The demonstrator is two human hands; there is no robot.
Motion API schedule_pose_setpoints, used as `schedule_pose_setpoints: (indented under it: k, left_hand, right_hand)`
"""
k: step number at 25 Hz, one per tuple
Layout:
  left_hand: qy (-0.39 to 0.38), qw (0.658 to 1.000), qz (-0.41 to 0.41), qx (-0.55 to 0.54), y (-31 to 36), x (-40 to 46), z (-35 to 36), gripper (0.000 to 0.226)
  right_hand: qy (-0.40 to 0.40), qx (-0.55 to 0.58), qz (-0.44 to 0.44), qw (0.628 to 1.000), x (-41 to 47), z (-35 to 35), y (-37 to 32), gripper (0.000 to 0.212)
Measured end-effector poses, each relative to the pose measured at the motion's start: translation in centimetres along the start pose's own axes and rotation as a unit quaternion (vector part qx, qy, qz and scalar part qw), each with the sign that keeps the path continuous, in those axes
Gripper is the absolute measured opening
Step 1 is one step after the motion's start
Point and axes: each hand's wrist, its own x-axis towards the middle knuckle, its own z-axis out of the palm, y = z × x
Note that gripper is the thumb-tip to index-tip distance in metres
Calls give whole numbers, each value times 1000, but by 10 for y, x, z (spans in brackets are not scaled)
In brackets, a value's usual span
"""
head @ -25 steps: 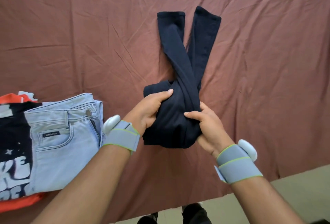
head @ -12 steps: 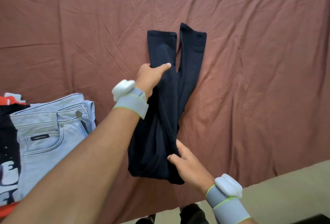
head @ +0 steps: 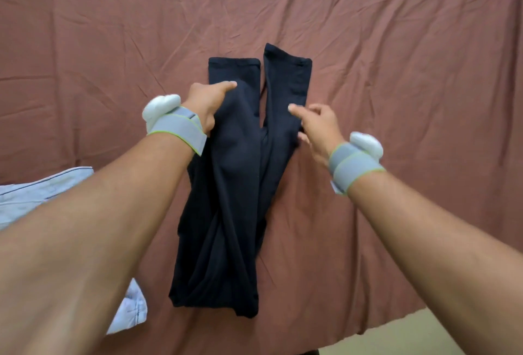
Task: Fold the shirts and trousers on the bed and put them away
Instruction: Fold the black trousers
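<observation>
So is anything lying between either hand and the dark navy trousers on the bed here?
Nothing visible. The left hand grips the outer edge of the left leg of the dark navy trousers, and the right hand pinches the outer edge of the right leg. Only the maroon bedsheet surrounds them; the light blue jeans lie off to the left.

Bed sheet [head: 396, 43], reddish-brown and heavily creased, filled nearly all I saw. Past its near right corner lay a strip of pale beige floor [head: 396, 339]. Light was soft, even.
</observation>
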Motion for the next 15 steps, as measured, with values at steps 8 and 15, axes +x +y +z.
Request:
schedule_pose_setpoints:
  k: [8, 15]
  left_hand:
    - [70, 973, 218, -37, 37, 29, -4, 8]
    - [77, 885, 456, 63, 63, -52, 14, 8]
  right_hand:
    - [82, 89, -76, 990, 70, 28, -61, 17]
    - [-41, 62, -279, 957, -7, 72, -86, 20]
